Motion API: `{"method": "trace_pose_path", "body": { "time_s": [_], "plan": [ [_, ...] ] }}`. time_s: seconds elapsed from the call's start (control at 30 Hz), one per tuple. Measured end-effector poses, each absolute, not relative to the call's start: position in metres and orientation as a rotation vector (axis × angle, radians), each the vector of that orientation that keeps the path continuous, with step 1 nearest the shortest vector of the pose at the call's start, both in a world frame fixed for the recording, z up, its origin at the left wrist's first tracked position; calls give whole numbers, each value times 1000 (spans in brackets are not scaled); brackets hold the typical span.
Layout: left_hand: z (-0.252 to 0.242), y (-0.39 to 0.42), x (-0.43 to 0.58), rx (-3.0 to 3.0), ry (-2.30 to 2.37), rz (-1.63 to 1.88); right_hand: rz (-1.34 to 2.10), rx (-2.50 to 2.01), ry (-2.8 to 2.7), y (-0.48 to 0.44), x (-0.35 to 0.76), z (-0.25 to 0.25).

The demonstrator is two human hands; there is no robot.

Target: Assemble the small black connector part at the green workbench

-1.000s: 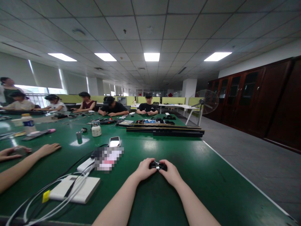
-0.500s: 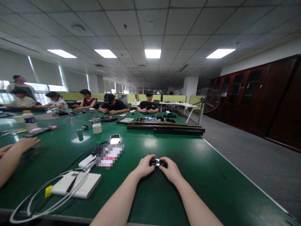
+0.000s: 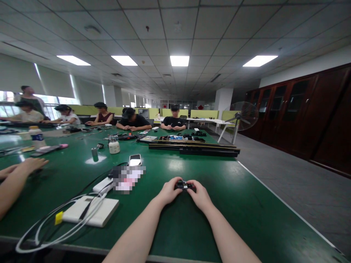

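Two bare hands pinch a small black part at a glossy green surface

The small black part point(image 3: 185, 185), compact and hard-looking with pale, shiny patches, sits between the hands near the middle of the scene; its finer detail is too small to read. The left hand point(image 3: 170, 190) grips its left end between thumb and curled fingers; the right hand point(image 3: 200, 193) pinches the right end the same way. Both forearms reach forward from the near edge and angle inward. Beneath is the smooth green surface point(image 3: 246, 212), which mirrors the ceiling lights.

To the left lies a flat white box point(image 3: 91, 212) with rounded corners, crossed by looping, flexible white cables point(image 3: 41, 239). Beyond it are a rectangular phone point(image 3: 135, 160), a grey cylinder point(image 3: 94, 155) standing upright and a rounded, pale jar point(image 3: 114, 147). Farther off, long, straight black bars point(image 3: 211, 152) lie crosswise. At far left, a co-worker's hand point(image 3: 32, 165) extends over the surface.
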State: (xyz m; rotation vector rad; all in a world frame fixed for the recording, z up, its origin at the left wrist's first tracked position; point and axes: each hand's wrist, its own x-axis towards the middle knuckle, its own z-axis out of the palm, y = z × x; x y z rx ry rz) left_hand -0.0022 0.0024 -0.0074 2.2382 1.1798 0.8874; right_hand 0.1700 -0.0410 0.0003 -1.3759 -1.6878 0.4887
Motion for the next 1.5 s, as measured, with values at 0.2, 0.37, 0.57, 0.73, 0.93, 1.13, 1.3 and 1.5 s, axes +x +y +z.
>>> {"method": "trace_pose_path", "body": {
  "time_s": [0.2, 0.37, 0.57, 0.73, 0.93, 1.13, 1.3, 1.5],
  "plan": [
    [-13, 6, 0, 2108, 1067, 951, 537, -1262, -1611, -35, 168, -7],
    [-15, 8, 0, 2058, 1051, 989, 525, -1167, -1668, -35, 168, -8],
    [-16, 7, 0, 2029, 896, 1016, 468, -1196, -1684, -36, 169, -6],
    [-17, 9, 0, 2023, 873, 1010, 412, -1236, -1704, -38, 168, -4],
    [-19, 10, -1, 2021, 840, 993, 403, -1255, -1717, -39, 168, -4],
    [-20, 11, 0, 2038, 871, 993, 375, -1237, -1719, -39, 168, -5],
    [-16, 9, 1, 1983, 843, 998, 375, -1225, -1719, -39, 167, -3],
    [-10, 5, 2, 1930, 820, 1005, 368, -1230, -1720, -41, 167, 0]
  ]
}}
